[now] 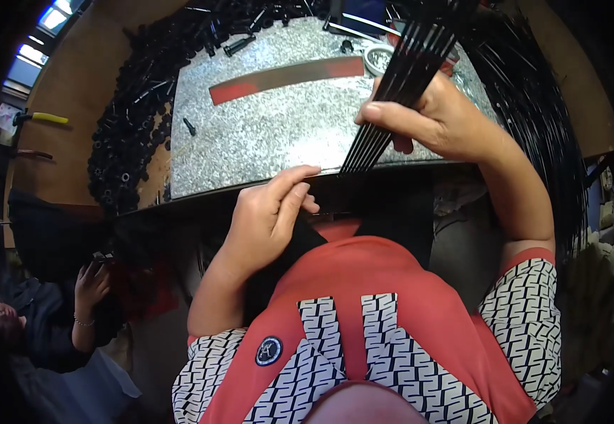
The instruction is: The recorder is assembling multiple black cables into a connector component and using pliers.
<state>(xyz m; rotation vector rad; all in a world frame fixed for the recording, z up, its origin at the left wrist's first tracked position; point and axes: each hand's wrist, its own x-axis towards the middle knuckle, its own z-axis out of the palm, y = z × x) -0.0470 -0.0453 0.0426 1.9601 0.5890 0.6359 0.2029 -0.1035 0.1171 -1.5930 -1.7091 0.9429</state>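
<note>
The far ends of the rods (400, 83) run dark past the top edge. The rods hide parts of the right hand's (448, 121) fingers and some of a white ring (368, 61). At left, many black parts (113, 152) are too small to tell apart; the dark thing at a co-worker's hand (92, 285) is unclear.

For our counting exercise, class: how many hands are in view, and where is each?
3: the left hand at the grey board, the right hand gripping black rods, and another person's hand at the picture's left. Another may be hidden.
</note>
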